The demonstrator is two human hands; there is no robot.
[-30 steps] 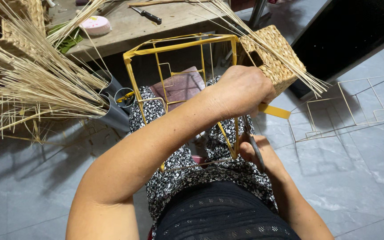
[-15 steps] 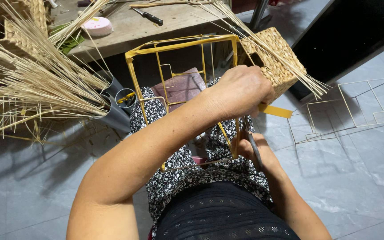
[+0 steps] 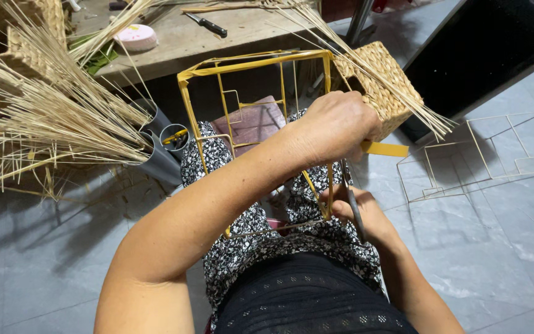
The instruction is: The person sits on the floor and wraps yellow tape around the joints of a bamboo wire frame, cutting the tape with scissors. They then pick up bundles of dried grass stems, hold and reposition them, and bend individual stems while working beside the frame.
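1. Hands came first: the right hand (image 3: 358, 210) was low by the lap, closed round a thin dark metal tool (image 3: 353, 207).
2. Just above, the left hand (image 3: 335, 127) clenched a flat yellow strip (image 3: 385, 149) at the right post of the yellow-wrapped wire box frame (image 3: 254, 65), which rested on the lap.
3. Top rails and left post looked wrapped; inner wires were bare, so plenty seemed left.
4. Farther off lay a bare wire frame (image 3: 483, 151) on the floor tiles and a pale reed bundle (image 3: 57, 117).
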